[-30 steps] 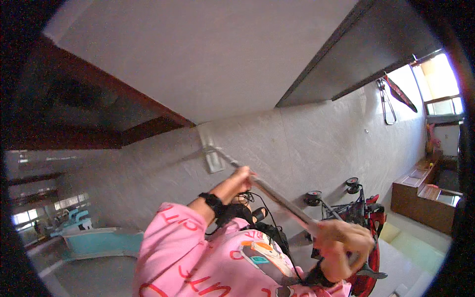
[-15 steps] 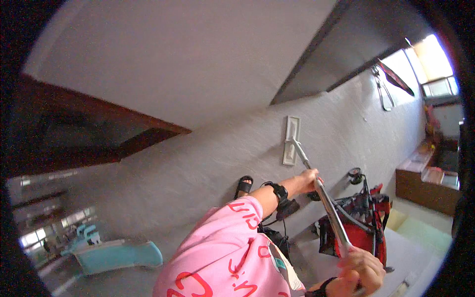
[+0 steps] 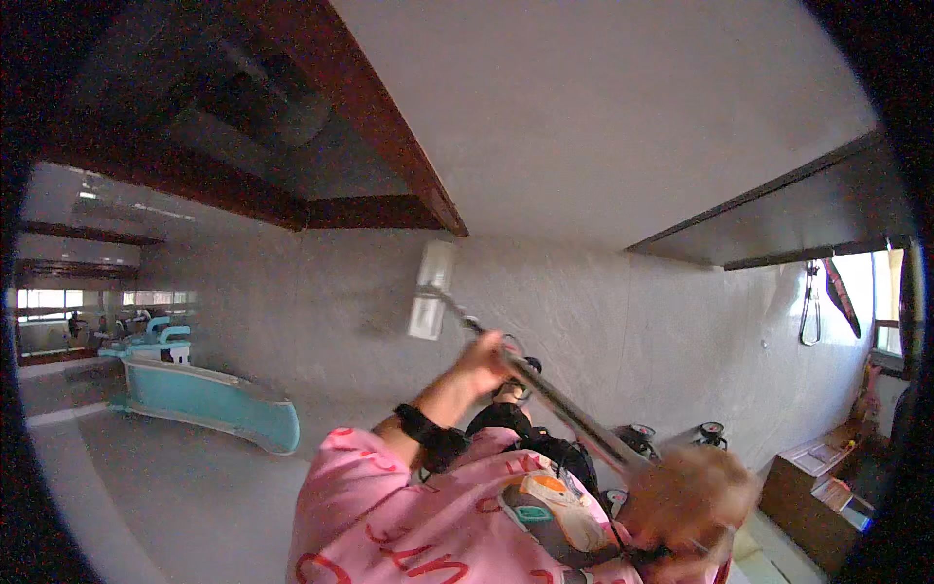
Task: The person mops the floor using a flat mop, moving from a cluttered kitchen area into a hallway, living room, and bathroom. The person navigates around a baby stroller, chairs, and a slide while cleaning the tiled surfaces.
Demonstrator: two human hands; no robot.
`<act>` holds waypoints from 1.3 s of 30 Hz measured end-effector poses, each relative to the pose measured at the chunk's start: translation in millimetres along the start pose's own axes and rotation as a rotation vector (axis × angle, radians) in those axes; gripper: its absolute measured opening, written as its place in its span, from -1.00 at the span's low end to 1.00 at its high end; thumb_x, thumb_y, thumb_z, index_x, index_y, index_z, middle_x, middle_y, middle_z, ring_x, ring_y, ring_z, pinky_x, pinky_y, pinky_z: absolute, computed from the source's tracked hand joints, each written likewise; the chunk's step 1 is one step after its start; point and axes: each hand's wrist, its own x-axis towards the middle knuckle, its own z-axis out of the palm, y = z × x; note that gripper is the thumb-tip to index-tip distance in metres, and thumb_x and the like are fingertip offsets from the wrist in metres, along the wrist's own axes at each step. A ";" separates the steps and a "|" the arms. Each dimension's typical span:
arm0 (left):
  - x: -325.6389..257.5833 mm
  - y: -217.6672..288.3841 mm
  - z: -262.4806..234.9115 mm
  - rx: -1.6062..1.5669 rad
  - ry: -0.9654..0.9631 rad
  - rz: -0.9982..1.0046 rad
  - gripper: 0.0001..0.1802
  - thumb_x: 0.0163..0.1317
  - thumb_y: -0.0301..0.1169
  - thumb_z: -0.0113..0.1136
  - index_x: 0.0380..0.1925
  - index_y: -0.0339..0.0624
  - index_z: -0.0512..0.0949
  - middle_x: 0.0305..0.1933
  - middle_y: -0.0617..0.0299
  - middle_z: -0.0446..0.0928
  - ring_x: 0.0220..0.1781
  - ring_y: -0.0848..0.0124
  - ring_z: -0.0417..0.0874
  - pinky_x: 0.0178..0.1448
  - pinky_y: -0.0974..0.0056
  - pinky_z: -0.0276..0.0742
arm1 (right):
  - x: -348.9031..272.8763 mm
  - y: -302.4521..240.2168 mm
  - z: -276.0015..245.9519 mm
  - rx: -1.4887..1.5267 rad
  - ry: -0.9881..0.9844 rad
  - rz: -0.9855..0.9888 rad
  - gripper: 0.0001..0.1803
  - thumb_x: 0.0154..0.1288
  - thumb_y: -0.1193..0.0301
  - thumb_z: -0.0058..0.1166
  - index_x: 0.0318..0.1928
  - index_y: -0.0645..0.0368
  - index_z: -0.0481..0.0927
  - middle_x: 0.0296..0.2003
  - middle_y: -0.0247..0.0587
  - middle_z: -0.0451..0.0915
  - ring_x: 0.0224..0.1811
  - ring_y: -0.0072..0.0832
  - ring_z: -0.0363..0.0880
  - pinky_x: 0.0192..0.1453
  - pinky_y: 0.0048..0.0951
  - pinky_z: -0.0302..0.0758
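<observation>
Both hands clenched on long metal pole (image 3: pixel 564 404): left hand (image 3: pixel 484 362) mid-shaft, right hand (image 3: pixel 686 501) blurred at lower end. White flat pad head (image 3: pixel 431 290) pressed against grey wall (image 3: pixel 623 321), below dark wooden beam (image 3: pixel 389 127)

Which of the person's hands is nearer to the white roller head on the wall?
The left hand. It grips the long pole just below the white roller head. The right hand, blurred, holds the pole's lower end, much farther away.
</observation>
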 end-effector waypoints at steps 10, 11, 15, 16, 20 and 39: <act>62.9 50.4 -55.9 0.177 0.264 0.060 -0.74 0.24 -0.25 -0.19 -0.48 -0.20 0.32 -0.61 0.23 0.34 -0.68 0.41 0.36 -0.68 0.35 0.35 | 36.2 40.7 5.4 -0.152 0.018 0.417 -0.92 -0.02 0.60 -0.01 -0.59 0.36 0.45 -0.58 0.02 0.44 -0.47 -0.14 0.43 -0.27 -0.31 0.36; 81.3 17.1 -33.9 0.156 0.216 -0.056 -0.70 0.25 -0.21 -0.22 -0.46 -0.22 0.34 -0.60 0.20 0.37 -0.67 0.39 0.38 -0.68 0.34 0.35 | 8.8 21.2 7.0 -0.290 0.260 0.444 -0.92 -0.07 0.59 -0.01 -0.61 0.36 0.44 -0.57 0.03 0.49 -0.45 -0.15 0.50 -0.25 -0.30 0.44; 102.6 -99.5 55.4 0.447 0.142 -0.300 -0.62 0.24 -0.20 -0.36 -0.43 -0.23 0.38 -0.50 0.12 0.51 -0.54 0.31 0.53 -0.54 0.22 0.49 | -64.1 -29.9 12.4 -0.417 0.977 0.019 -0.89 -0.12 0.51 -0.06 -0.62 0.24 0.30 -0.63 -0.18 0.40 -0.66 -0.34 0.39 -0.55 -0.34 0.39; 100.6 -123.8 76.1 0.483 0.015 -0.405 -0.63 0.24 -0.21 -0.37 -0.42 -0.23 0.38 -0.48 0.11 0.52 -0.52 0.30 0.54 -0.49 0.21 0.51 | -74.0 -45.9 11.7 -0.558 0.967 0.004 -0.86 -0.07 0.51 -0.10 -0.66 0.21 0.27 -0.69 -0.22 0.35 -0.72 -0.41 0.33 -0.60 -0.38 0.33; 98.8 -209.1 147.8 0.575 -0.024 -0.571 -0.64 0.25 -0.22 -0.42 -0.41 -0.20 0.37 -0.50 0.16 0.50 -0.47 0.32 0.55 -0.33 0.23 0.53 | -83.4 -80.4 16.2 -0.766 0.915 -0.062 -0.77 -0.03 0.54 -0.13 -0.77 0.17 0.31 -0.83 -0.27 0.32 -0.80 -0.47 0.31 -0.66 -0.45 0.28; 94.4 -47.9 73.0 0.617 0.094 -0.200 -0.80 0.11 -0.28 -0.11 -0.42 -0.19 0.38 -0.46 0.17 0.46 -0.49 0.32 0.55 -0.42 0.24 0.59 | -91.4 13.7 -41.4 -0.076 1.034 0.006 -0.60 0.23 0.37 -0.21 -0.75 0.06 0.13 -0.78 -0.33 0.14 -0.71 -0.45 0.11 -0.58 -0.35 0.11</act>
